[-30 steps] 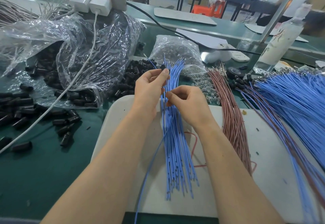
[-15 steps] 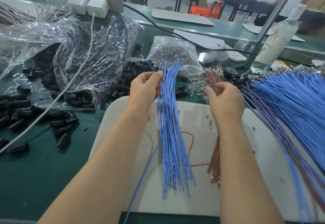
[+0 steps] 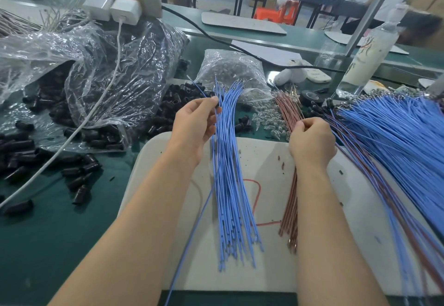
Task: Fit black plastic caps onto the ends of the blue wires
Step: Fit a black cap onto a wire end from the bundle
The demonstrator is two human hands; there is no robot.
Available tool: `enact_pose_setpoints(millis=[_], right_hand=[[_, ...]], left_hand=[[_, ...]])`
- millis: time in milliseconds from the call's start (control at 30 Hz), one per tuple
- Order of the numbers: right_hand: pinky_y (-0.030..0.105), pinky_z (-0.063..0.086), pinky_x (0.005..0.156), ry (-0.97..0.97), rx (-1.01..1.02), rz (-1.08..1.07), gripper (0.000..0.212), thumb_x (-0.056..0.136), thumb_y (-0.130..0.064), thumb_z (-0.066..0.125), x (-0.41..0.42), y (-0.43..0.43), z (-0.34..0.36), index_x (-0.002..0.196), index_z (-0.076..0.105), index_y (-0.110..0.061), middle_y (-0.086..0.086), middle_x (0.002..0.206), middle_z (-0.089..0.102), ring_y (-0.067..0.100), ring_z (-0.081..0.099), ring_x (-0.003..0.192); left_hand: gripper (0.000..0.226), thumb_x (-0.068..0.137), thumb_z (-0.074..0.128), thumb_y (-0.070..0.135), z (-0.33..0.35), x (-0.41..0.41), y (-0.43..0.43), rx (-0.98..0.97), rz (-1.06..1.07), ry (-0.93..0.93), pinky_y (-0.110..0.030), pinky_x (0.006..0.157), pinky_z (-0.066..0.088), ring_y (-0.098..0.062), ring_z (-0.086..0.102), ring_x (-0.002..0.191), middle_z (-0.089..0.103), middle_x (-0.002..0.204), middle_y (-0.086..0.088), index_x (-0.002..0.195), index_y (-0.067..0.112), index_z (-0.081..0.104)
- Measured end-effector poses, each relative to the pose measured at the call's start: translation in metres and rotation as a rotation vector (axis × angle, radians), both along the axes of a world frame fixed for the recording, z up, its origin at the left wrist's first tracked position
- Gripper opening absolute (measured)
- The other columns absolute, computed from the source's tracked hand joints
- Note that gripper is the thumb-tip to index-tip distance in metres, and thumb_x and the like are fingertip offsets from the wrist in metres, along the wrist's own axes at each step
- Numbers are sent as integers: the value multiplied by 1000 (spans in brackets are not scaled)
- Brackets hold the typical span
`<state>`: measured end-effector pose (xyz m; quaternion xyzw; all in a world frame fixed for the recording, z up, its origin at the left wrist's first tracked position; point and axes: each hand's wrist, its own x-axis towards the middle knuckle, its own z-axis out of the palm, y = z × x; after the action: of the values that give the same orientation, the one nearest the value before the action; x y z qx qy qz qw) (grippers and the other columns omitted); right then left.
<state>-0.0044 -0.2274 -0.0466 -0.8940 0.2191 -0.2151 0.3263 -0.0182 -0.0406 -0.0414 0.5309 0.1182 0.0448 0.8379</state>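
Left hand (image 3: 194,123) pinches one blue wire (image 3: 195,230); the black cap (image 3: 218,108) at its fingertips is mostly covered. Right hand (image 3: 312,141) grips the brown wires (image 3: 289,212), fingers curled from view.

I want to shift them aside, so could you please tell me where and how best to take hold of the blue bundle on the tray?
Grip the blue bundle at its waist, beside the left hand, where the wires lie tightest; both ends fan out. Come from above, fingers closing across it from either side, since it lies flat on the tray.
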Motion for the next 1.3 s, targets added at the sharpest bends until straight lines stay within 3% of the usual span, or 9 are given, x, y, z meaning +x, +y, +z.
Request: enact_pose_setpoints(millis=[200, 400, 500, 600, 667, 833, 967, 1067, 1300], right_hand=[[46, 45, 92, 10, 23, 17, 23, 87, -12, 48, -4, 0, 1, 95, 69, -13, 7, 87, 64, 34, 57, 97], [41, 46, 88, -196, 62, -34, 23, 94, -12, 44, -1, 0, 3, 108, 62, -9, 11, 109, 64, 29, 56, 103], [29, 45, 75, -337, 370, 53, 16, 97, -13, 45, -1, 1, 11, 106, 58, -10, 6, 100, 64, 16, 58, 86], [21, 36, 48, -455, 991, 309, 11, 99, -10, 46, -5, 5, 24, 92, 53, -15, 1, 72, 64, 8, 46, 50], [18, 37, 43, -468, 1186, 393, 14, 100, -9, 44, -7, 11, 27, 89, 50, -15, -1, 63, 65, 8, 46, 45], [17, 47, 49, -483, 1199, 309, 13, 102, -10, 40, -8, 17, 25, 92, 46, -16, 1, 69, 67, 8, 57, 48], [18, 50, 54, -515, 1255, 285, 16, 101, -5, 40, -7, 19, 24, 91, 46, -15, 5, 73, 65, 10, 60, 51], [19, 51, 55, -486, 1280, 294, 13, 100, -5, 41, -5, 20, 24, 92, 47, -14, 5, 75, 65, 10, 59, 54], [20, 41, 56, 172, 895, 748, 31, 98, -33, 48, -10, 31, 17, 99, 69, -11, 9, 95, 73, 9, 48, 60]], left_hand=[[3, 90, 62, 18, 3, -3, -2, 27, -34, 1, -18, 61, 45, -4, 52, 61, 65, 68, 8, 92, 17, 63], [4, 90, 61, 18, 3, -2, -3, 16, -66, -4, -15, 57, 45, -4, 52, 59, 66, 69, 8, 94, 16, 61], [3, 91, 60, 19, 3, -3, -3, 40, -158, -33, -17, 62, 48, -5, 60, 69, 70, 78, 7, 93, 18, 61], [10, 92, 54, 16, 5, -7, -6, 57, -451, -103, -28, 85, 54, -12, 68, 96, 73, 101, 0, 84, 20, 58], [8, 85, 55, 16, 6, -12, -12, 56, -670, -128, -32, 93, 52, -20, 66, 106, 70, 111, -5, 79, 20, 55], [10, 82, 57, 13, 6, -17, -15, 72, -798, -115, -29, 82, 55, -20, 70, 90, 71, 106, -12, 73, 18, 56], [9, 81, 57, 15, 6, -18, -16, 67, -810, -116, -36, 96, 48, -24, 66, 106, 70, 109, -10, 73, 20, 56], [13, 89, 56, 10, 4, -17, -17, 67, -806, -129, -33, 91, 52, -23, 67, 101, 72, 102, -8, 79, 16, 59], [12, 93, 53, 10, 7, -7, -14, 22, -296, -220, -25, 82, 51, -11, 64, 86, 71, 90, -2, 87, 11, 64]])
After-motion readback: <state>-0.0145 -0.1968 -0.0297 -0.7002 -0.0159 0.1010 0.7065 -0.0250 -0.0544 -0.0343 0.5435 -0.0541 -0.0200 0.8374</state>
